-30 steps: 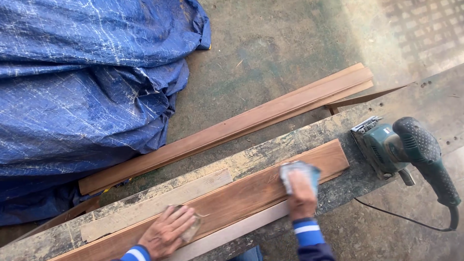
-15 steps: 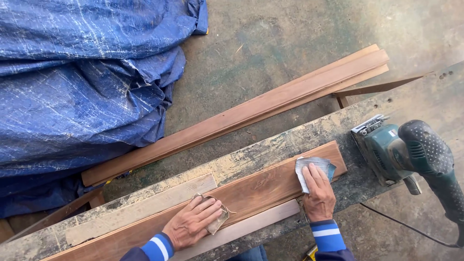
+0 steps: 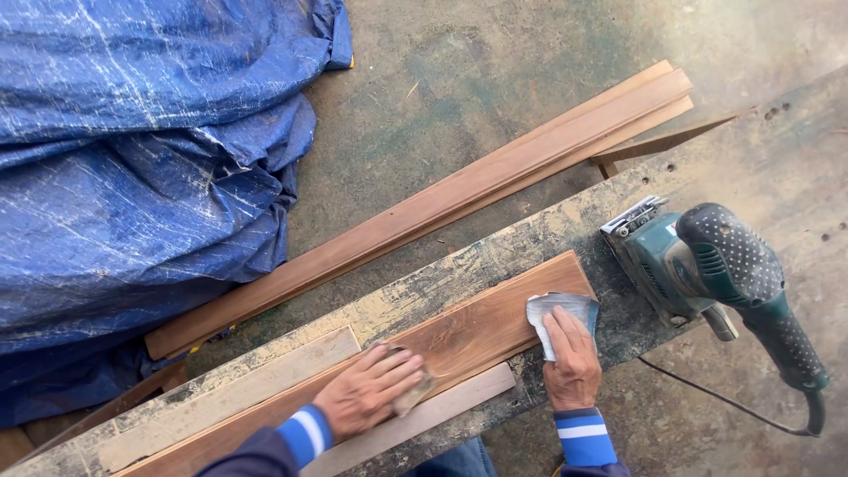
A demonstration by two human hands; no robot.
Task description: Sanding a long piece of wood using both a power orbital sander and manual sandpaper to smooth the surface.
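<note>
A scrap of sandpaper [image 3: 413, 393] is pressed flat under the left hand [image 3: 371, 402] on the brown board [image 3: 468, 331], which lies on the table [image 3: 548, 243]. A grey sanding sheet [image 3: 556, 311] is pinned near the board's end by the right hand's [image 3: 572, 362] extended fingers. How much sanding is left cannot be told. The green sander [image 3: 698, 265] lies unused. Beyond, planks [image 3: 442, 208] and a blue tarpaulin [image 3: 132, 159] lie on the floor; no labels are seen.

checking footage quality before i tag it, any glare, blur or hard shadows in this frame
Head view: soft, even daylight, no hard shadows; the concrete floor washes out pale at top right; the left hand is slightly motion-blurred, the right hand, plank and sander sharp.
</note>
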